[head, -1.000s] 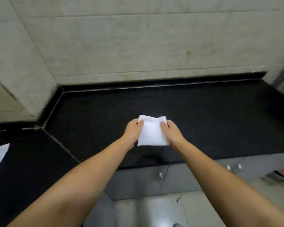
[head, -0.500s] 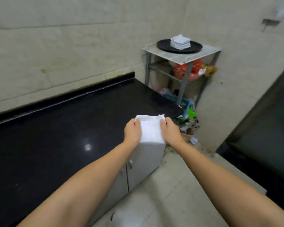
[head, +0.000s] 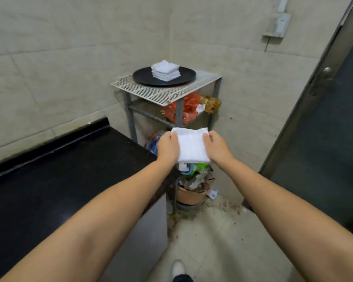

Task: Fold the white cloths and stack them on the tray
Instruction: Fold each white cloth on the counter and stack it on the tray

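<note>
Square white cloth [head: 192, 146], soft, folded

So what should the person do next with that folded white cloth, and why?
Probably carry the folded white cloth, gripped by the left hand and right hand, forward onto the stack of folded cloths on the round black tray; it looks folded.

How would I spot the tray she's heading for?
Look to the room's corner, where a metal rack stands past the end of the black counter. On its white wire top shelf sits the tray: round, flat and black, the only dish there, carrying a small stack of folded white cloths.
</note>
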`<state>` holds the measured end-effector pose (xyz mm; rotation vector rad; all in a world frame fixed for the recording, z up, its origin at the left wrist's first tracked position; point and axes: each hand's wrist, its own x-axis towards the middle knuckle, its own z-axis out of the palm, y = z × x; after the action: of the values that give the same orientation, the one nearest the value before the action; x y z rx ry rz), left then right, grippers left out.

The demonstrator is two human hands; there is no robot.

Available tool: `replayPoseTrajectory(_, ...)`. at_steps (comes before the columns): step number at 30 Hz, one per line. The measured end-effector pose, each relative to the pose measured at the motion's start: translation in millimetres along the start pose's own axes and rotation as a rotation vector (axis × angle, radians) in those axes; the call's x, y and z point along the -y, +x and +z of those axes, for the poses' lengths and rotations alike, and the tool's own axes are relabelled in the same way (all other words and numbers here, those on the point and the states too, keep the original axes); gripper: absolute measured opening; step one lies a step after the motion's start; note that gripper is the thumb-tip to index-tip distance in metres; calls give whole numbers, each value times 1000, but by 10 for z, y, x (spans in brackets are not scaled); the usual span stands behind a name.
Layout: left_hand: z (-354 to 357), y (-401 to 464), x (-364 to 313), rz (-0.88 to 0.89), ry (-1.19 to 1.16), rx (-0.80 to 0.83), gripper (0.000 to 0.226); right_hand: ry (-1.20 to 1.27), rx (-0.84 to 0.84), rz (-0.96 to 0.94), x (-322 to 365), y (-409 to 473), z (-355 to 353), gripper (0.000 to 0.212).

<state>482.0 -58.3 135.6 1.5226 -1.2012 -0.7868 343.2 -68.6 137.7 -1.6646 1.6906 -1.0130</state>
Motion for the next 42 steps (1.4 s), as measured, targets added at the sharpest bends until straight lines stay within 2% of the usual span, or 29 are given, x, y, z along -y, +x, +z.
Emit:
replayPoseTrajectory(9,498,2137,-670,119,9,-94,34,-33,-21,-126,453,2275,-131,27)
replayPoseTrajectory(12,537,2727,-788,97,-20,-129,38,-54,1,-165,590,2932,-85,25)
replayPoseTrajectory(16,550,3513,-853,79,63,-237,43,-100,42,-254,799,3826,71,29)
replayPoseTrajectory(20,603,4210,-852,5,40,-353,35,-100,126,-333,1018,4691,285,36)
replayPoseTrajectory(27,753,5197,-853,-147,100,-473,37,-158,378,-435,1186,6053,690,25)
replayPoseTrajectory(32,851,5575,-728,-280,190,-566,42,-241,535,-499,1150,6510,955,25)
replayPoseTrajectory(35,876,5617,-594,-336,270,-579,41,-321,611,-524,1041,6609,1075,32)
replayPoseTrajectory(42,779,5566,-550,-385,450,-584,36,-303,626,-575,1059,6579,1132,45)
